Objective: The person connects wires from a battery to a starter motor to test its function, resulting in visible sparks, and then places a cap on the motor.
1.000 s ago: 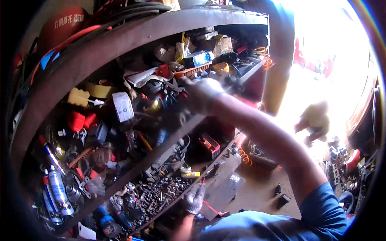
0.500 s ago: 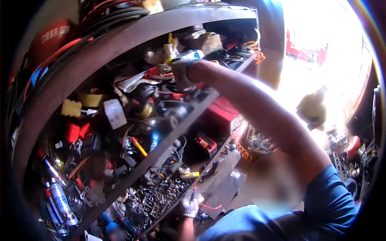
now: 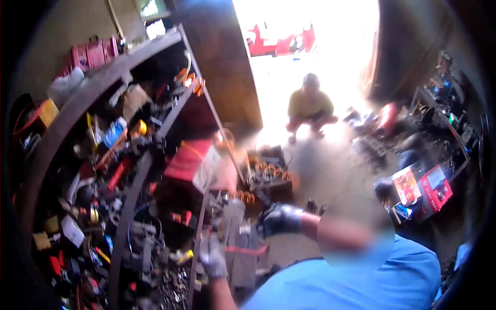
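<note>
My left hand [image 3: 213, 257], in a light grey glove, is low at the front edge of a cluttered metal shelf rack [image 3: 135, 181]. Its fingers are closed around the end of a thin red strip [image 3: 249, 250] that runs to the right. My right hand [image 3: 280, 219], in a dark glove, hovers curled just right of the rack's lower shelves, above a grey slab-like part [image 3: 243, 258]. Blur hides whether it holds anything. The shelves are packed with small parts, cables and red, yellow and blue pieces.
A crouching person [image 3: 310, 106] is in the bright doorway behind. A dark crate with orange springs [image 3: 266, 175] sits on the floor beside the rack. Red boxes [image 3: 426, 187] and more parts crowd a bench at the right.
My right arm has come down from the upper shelf to the rack's lower right side. The view has swung right, bringing the doorway and the crouching person into sight.
</note>
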Motion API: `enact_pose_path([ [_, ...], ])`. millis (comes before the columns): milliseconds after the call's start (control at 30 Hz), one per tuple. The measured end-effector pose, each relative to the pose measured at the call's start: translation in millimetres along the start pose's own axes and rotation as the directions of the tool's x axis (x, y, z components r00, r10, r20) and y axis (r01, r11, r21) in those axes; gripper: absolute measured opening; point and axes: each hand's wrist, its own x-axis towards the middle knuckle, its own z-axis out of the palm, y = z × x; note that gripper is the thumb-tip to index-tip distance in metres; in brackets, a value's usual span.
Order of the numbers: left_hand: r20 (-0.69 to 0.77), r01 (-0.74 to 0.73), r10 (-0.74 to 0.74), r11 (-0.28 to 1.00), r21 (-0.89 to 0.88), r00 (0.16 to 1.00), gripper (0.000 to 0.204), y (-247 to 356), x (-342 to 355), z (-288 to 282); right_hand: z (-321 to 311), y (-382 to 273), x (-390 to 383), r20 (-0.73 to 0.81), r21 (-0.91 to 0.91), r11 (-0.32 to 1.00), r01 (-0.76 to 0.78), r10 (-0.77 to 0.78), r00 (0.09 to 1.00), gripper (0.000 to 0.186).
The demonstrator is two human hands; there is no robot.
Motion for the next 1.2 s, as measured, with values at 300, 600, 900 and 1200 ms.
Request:
enact_pose_path([
  [300, 0.328, -0.306, 0.29, 0.952, -0.001, 0.899, 0.015, 9.5, -28.6, 131.1, -83.7, -108.3, -65.8, 0.247, 0.704, 0.23, -0.672, 0.808, 0.536, 0.015],
  [600, 0.56, -0.397, 0.202, 0.883, 0.251, 0.803, 0.023, 28.2, -79.1, 177.8, -88.9, -111.9, -105.7, -0.038, 0.271, 0.671, -0.69, 0.723, 0.69, 0.053],
  [900, 0.707, -0.681, 0.358, 0.693, 0.236, 0.61, 0.008, 24.9, -81.8, 182.5, -90.1, -116.4, -119.6, -0.096, 0.077, 0.694, -0.716, 0.72, 0.688, 0.048],
  [1200, 0.69, -0.583, 0.247, 0.752, 0.306, 0.68, 0.017, 28.4, -87.6, 185.3, -85.6, -111.8, -126.8, -0.183, 0.083, 0.699, -0.71, 0.711, 0.679, 0.043],
])
